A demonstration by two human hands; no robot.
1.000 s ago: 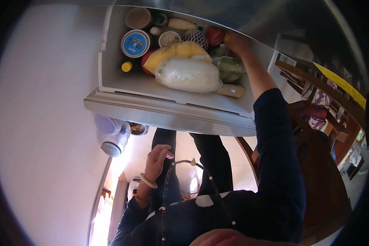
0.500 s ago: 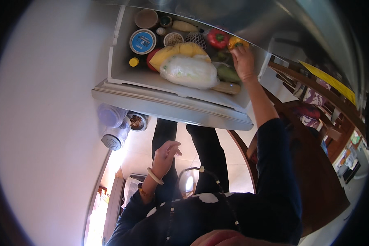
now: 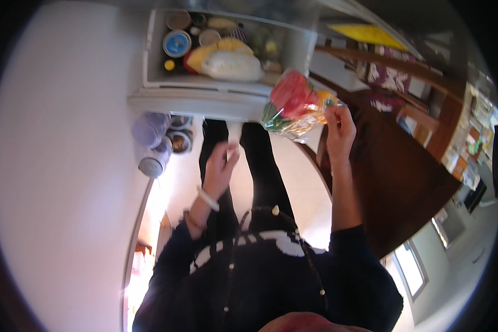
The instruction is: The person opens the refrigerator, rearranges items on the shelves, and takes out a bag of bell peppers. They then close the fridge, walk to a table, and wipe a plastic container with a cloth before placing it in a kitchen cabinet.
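Observation:
My right hand (image 3: 340,130) is closed on the edge of a clear plastic bag of bell peppers (image 3: 293,99). Red, yellow and green show through the shiny film, and the bag hangs in front of the drawer's right corner. My left hand (image 3: 220,166), a pale bangle on its wrist, hovers before my legs with loosely bent fingers apart, holding nothing. Beyond both hands is the pulled-out refrigerator drawer (image 3: 193,102). Inside it lie a white plastic-wrapped vegetable (image 3: 232,66), a yellow bag (image 3: 221,47) and a round tub with a blue lid (image 3: 177,43).
Several lidded jars (image 3: 154,163) stand on the floor left of my legs, below the drawer front. At right is a brown wooden table or seat (image 3: 393,166). A white wall (image 3: 61,155) runs along the left side.
My right hand has lifted the bag of peppers out of the drawer and brought it nearer to me. The drawer appears farther up the picture; my left hand remains in front of my legs.

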